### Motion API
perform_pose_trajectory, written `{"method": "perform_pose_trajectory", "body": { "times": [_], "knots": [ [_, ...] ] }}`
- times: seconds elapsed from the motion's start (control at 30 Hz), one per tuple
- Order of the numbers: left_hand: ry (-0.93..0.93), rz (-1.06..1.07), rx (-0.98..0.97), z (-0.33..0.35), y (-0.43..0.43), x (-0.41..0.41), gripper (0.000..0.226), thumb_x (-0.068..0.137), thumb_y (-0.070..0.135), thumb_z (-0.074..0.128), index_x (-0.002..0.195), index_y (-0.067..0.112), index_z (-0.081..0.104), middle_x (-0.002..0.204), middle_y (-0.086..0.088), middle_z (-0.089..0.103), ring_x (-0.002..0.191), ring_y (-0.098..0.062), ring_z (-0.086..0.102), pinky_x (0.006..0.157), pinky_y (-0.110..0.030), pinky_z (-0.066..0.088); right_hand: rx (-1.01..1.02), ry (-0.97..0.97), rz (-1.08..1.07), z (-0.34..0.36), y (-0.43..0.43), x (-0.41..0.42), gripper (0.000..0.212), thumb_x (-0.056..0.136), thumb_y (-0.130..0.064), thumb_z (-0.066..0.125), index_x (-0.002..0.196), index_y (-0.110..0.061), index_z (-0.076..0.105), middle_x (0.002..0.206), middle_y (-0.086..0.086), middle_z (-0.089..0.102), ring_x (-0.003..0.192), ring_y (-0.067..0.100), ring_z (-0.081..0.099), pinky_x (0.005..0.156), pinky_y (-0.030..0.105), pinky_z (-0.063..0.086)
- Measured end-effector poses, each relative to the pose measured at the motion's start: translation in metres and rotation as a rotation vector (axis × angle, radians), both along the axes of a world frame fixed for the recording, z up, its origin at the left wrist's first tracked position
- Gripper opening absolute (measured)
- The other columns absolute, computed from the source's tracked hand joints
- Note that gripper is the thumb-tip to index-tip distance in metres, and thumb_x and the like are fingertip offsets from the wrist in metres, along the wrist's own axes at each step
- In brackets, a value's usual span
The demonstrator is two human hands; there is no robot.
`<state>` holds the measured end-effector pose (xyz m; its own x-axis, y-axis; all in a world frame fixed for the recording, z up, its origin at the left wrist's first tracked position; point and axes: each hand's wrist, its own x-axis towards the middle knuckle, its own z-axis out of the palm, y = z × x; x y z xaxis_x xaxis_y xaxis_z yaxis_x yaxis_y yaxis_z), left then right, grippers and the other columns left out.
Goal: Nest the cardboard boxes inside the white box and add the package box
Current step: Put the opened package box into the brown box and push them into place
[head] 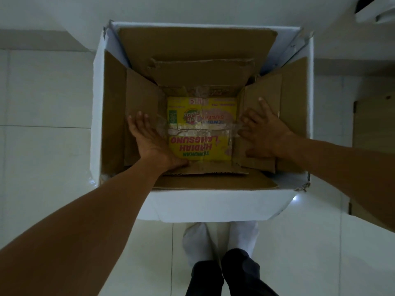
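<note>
A large white box stands open on the floor below me. A brown cardboard box lines its inside, and a smaller cardboard box sits nested within that, flaps up. At the bottom lies a yellow printed package box with red lettering and clear tape across it. My left hand reaches in, fingers spread, flat against the inner box's left flap beside the package. My right hand presses, fingers spread, on the right flap. Neither hand grips anything.
White floor tiles surround the box. My dark-socked feet stand just below its near wall. A brown door or panel is at the right. A white object shows in the top right corner.
</note>
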<state>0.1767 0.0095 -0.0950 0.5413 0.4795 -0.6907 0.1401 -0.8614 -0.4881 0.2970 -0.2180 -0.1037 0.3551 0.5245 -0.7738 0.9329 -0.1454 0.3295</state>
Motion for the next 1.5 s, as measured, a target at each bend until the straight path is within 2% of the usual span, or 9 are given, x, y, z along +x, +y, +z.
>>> {"method": "perform_pose_trajectory", "body": {
  "times": [0.13, 0.3, 0.47, 0.6, 0.8, 0.9, 1.0, 1.23, 1.5],
  "knots": [
    [-0.110, -0.024, -0.043, 0.008, -0.001, 0.002, 0.121, 0.061, 0.092, 0.022, 0.148, 0.009, 0.013, 0.154, -0.026, -0.003, 0.141, -0.043, -0.008, 0.106, -0.063, -0.014, 0.164, 0.041, -0.073, 0.012, 0.008, 0.006, 0.074, 0.090, -0.063, 0.026, 0.149, -0.020, 0.018, 0.159, 0.017, 0.012, 0.147, 0.033, 0.004, 0.111, 0.062, -0.012],
    [-0.582, 0.020, -0.215, 0.036, 0.015, -0.014, 0.074, 0.078, 0.056, 0.053, 0.131, 0.007, 0.041, 0.154, -0.026, 0.005, 0.143, -0.038, -0.003, 0.107, -0.059, -0.012, 0.624, 0.089, -0.285, 0.049, -0.006, 0.004, 0.053, 0.090, -0.034, 0.053, 0.133, -0.005, 0.048, 0.151, 0.027, 0.029, 0.145, 0.038, 0.017, 0.114, 0.059, -0.005],
    [-0.870, 0.209, -0.235, 0.064, 0.028, -0.041, 0.091, 0.072, 0.033, 0.070, 0.145, 0.008, 0.021, 0.155, -0.024, 0.000, 0.143, -0.035, -0.007, 0.107, -0.057, -0.012, 0.807, -0.039, -0.540, 0.085, -0.044, -0.019, 0.056, 0.081, -0.023, 0.068, 0.126, 0.004, 0.050, 0.148, 0.032, 0.032, 0.139, 0.046, 0.027, 0.109, 0.067, 0.017],
    [-0.960, 0.467, -0.253, 0.070, 0.032, -0.061, 0.093, 0.076, 0.027, 0.068, 0.147, 0.012, 0.010, 0.156, -0.021, 0.001, 0.143, -0.038, 0.001, 0.110, -0.059, 0.004, 0.938, -0.066, -1.012, 0.090, -0.076, -0.044, 0.073, 0.082, -0.030, 0.066, 0.142, -0.007, 0.031, 0.154, 0.023, 0.023, 0.144, 0.037, 0.021, 0.111, 0.063, 0.019],
    [-1.084, 0.934, -0.271, 0.061, 0.032, -0.082, 0.070, 0.079, 0.027, 0.064, 0.140, 0.013, 0.032, 0.124, -0.023, 0.058, 0.110, -0.044, 0.055, 0.090, -0.050, 0.044, 1.143, 0.243, -1.924, 0.074, -0.088, -0.073, 0.089, 0.075, -0.040, 0.074, 0.145, -0.028, 0.019, 0.147, 0.014, 0.038, 0.131, 0.031, 0.043, 0.102, 0.039, 0.041],
    [-1.066, 1.000, -0.303, 0.053, 0.037, -0.088, 0.039, 0.078, 0.025, 0.064, 0.112, 0.007, 0.059, 0.100, -0.019, 0.066, 0.095, -0.041, 0.060, 0.075, -0.042, 0.048, 1.048, 0.323, -1.948, 0.066, -0.087, -0.073, 0.080, 0.078, -0.038, 0.072, 0.144, -0.022, 0.028, 0.142, 0.016, 0.046, 0.124, 0.029, 0.050, 0.101, 0.046, 0.046],
    [-1.026, 1.084, -0.386, 0.050, 0.040, -0.090, 0.019, 0.080, 0.029, 0.062, 0.087, 0.011, 0.064, 0.082, -0.014, 0.062, 0.077, -0.034, 0.058, 0.064, -0.036, 0.044, 1.059, 0.264, -1.783, 0.061, -0.080, -0.071, 0.045, 0.085, -0.022, 0.064, 0.126, -0.008, 0.052, 0.118, 0.018, 0.064, 0.092, 0.026, 0.062, 0.079, 0.031, 0.051],
    [-1.059, 1.028, -0.351, 0.049, 0.022, -0.096, 0.030, 0.084, 0.033, 0.059, 0.095, 0.006, 0.067, 0.083, -0.017, 0.060, 0.073, -0.031, 0.052, 0.064, -0.036, 0.041, 1.118, 0.192, -1.672, 0.061, -0.092, -0.071, 0.021, 0.087, -0.008, 0.056, 0.102, 0.004, 0.064, 0.095, 0.023, 0.069, 0.079, 0.039, 0.066, 0.070, 0.040, 0.056],
    [-1.068, 1.048, -0.366, 0.052, -0.081, -0.122, 0.030, 0.087, 0.031, 0.058, 0.094, 0.003, 0.067, 0.086, -0.019, 0.062, 0.073, -0.030, 0.051, 0.067, -0.035, 0.040, 1.074, 0.204, -1.693, 0.066, -0.184, -0.085, 0.016, 0.087, -0.010, 0.057, 0.101, -0.004, 0.064, 0.089, 0.017, 0.068, 0.063, 0.026, 0.058, 0.060, 0.027, 0.050]
  ]
}}
